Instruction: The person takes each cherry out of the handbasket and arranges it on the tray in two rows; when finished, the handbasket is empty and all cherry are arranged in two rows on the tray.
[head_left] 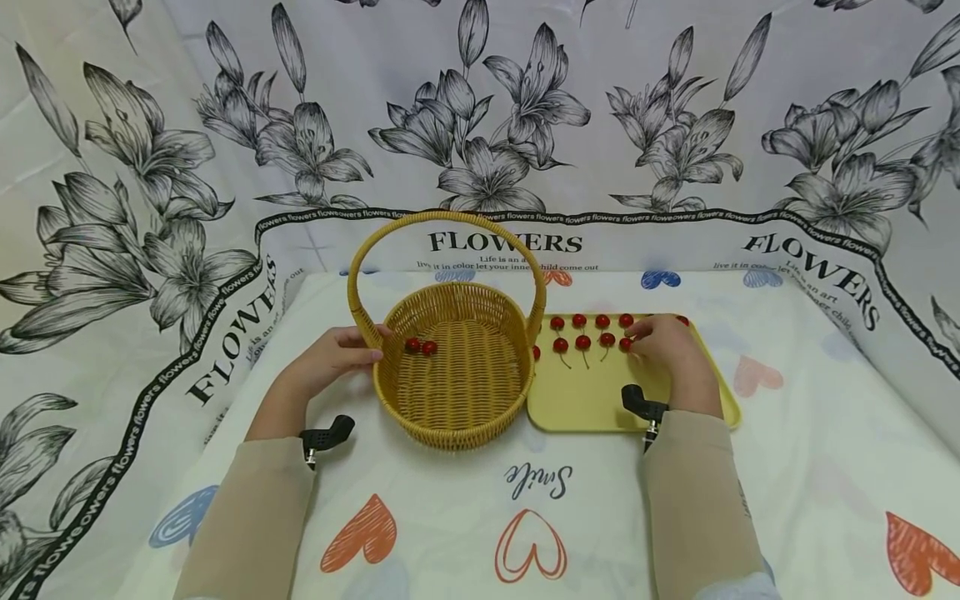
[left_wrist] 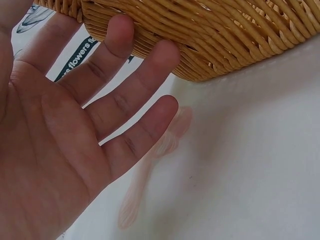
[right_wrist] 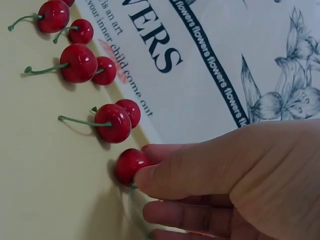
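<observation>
A woven yellow-brown basket [head_left: 457,433] with a tall arched handle stands in the middle, and two red cherries [head_left: 429,347] lie inside it at the left. My left hand [head_left: 333,360] holds the basket's left side at the handle's foot, thumb in front and index finger behind. Its other fingers stretch out against or near the woven wall [left_wrist: 210,35]. On the yellow tray [head_left: 577,400], my right hand [head_left: 667,346] pinches a cherry [right_wrist: 131,167] between thumb and index finger. More stemmed cherries [head_left: 582,342] lie in rows to the left of that hand.
The tray stands right beside the basket. One cherry [head_left: 682,320] shows at the tray's far right, behind the right hand. A white cloth with printed hearts [head_left: 531,546] covers the table, and a flower-print curtain [head_left: 495,108] hangs behind.
</observation>
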